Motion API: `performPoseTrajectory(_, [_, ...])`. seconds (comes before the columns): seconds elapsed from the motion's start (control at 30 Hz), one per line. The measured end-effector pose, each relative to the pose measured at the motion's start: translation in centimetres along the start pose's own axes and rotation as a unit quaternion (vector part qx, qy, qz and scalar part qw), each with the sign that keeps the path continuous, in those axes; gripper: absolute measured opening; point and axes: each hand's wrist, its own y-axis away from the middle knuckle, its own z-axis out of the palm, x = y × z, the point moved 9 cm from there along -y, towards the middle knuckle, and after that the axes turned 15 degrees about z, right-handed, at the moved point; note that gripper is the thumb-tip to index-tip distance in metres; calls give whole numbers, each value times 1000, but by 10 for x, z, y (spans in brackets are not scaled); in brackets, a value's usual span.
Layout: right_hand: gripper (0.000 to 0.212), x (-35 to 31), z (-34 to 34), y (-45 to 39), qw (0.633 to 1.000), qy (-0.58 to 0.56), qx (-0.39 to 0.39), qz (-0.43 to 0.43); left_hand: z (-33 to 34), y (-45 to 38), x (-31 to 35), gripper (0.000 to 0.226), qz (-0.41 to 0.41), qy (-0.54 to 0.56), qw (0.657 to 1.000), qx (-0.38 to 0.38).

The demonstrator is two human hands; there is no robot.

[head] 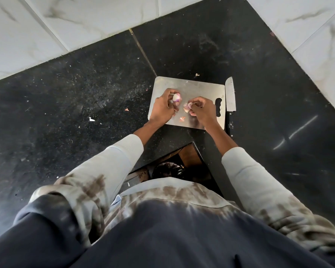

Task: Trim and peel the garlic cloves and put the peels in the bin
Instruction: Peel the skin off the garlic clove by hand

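Note:
Over a steel cutting board [191, 88], my left hand [163, 107] grips a pale garlic clove [176, 97] with some purple skin still on it. My right hand [201, 110] pinches a pinkish piece of peel [187, 107] a short way from the clove. A small scrap of peel [182, 118] lies on the board near its front edge. Below the counter's cut-out, between my arms, a bin [169, 170] lined with a dark bag is partly visible.
A knife [230, 95] lies along the board's right side, blade pointing away. The board sits on a black speckled counter [85, 113] with small peel bits [126, 109] scattered around. White marble-look tiled walls [46, 26] bound the counter at the back and right.

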Motion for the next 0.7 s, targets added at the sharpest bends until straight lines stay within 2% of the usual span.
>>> performPoseTrajectory(0.13, [16, -10, -2, 7, 999, 25, 9, -30, 2, -3, 7, 36, 37, -20, 999, 0])
performPoseTrajectory(0.3, [41, -18, 0, 11, 1000, -1, -19, -20, 3, -10, 17, 33, 79, -48, 996, 12])
performPoseTrajectory(0.4, [38, -21, 1, 14, 998, -35, -44, -20, 6, -11, 18, 32, 63, -29, 998, 2])
performPoseTrajectory(0.7, [33, -26, -1, 19, 996, -67, -54, -25, 7, -8, 19, 40, 64, -47, 997, -5])
